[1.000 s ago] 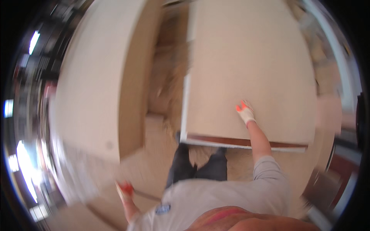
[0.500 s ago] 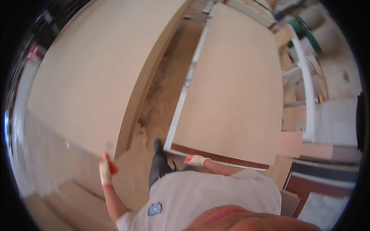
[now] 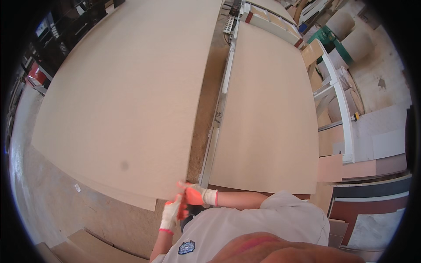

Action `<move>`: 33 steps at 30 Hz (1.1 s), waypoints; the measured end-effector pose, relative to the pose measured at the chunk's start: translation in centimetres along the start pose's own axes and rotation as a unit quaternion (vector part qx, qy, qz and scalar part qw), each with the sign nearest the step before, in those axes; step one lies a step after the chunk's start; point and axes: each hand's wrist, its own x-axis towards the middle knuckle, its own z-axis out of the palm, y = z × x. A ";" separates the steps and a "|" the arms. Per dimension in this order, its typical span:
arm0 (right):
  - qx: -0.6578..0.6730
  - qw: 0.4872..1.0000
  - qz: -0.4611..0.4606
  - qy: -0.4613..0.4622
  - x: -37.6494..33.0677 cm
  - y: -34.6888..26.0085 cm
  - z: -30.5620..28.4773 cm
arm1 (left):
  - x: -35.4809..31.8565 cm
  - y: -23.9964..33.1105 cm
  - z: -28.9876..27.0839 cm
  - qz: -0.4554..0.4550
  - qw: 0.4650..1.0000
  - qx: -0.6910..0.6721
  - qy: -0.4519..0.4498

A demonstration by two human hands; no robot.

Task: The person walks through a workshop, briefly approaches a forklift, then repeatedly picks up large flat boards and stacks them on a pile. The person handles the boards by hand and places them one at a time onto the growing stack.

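Observation:
A wide beige board (image 3: 131, 96) lies flat at the left, on top of at least one more sheet whose edge shows at its near side. My left hand (image 3: 172, 211), in a white glove with an orange palm, is closed at the board's near right corner. Just beside it, my right hand (image 3: 199, 195) in a matching glove reaches across from the right, its fingers closed at the same corner. The two hands almost touch and partly overlap, so the exact fingertip contact is hard to make out.
To the right, a second beige board (image 3: 267, 109) lies beside a metal rail (image 3: 226, 83), with a narrow gap between the boards. Beyond stand a white frame (image 3: 344, 109) and large rolls (image 3: 357, 46). Stacked panels (image 3: 372, 193) lie at the near right, brown boards (image 3: 96, 245) at the near left.
My view has shifted and the left board now appears nearer the middle. My right hand has moved from in front of my body to the board's corner, joining my left hand.

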 end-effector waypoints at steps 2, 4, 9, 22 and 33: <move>0.022 0.981 -0.125 0.150 -0.6 0.2 1.6 | 0.6 0.8 1.5 -0.023 0.996 0.051 -0.074; 0.011 0.968 -0.201 0.149 -3.4 -0.2 1.8 | 0.7 0.9 2.3 0.055 0.983 0.093 -0.146; -0.086 0.943 -0.283 0.151 -11.6 -1.7 -2.6 | -1.4 -2.0 0.3 0.097 0.980 0.068 -0.162; 0.315 0.768 -0.543 0.125 -29.3 -6.4 -46.3 | -8.3 -11.9 -11.2 0.244 0.842 0.115 0.467; 0.090 0.743 -0.528 0.401 -29.5 3.6 -47.0 | -5.6 -18.3 -1.6 0.273 0.730 0.317 0.540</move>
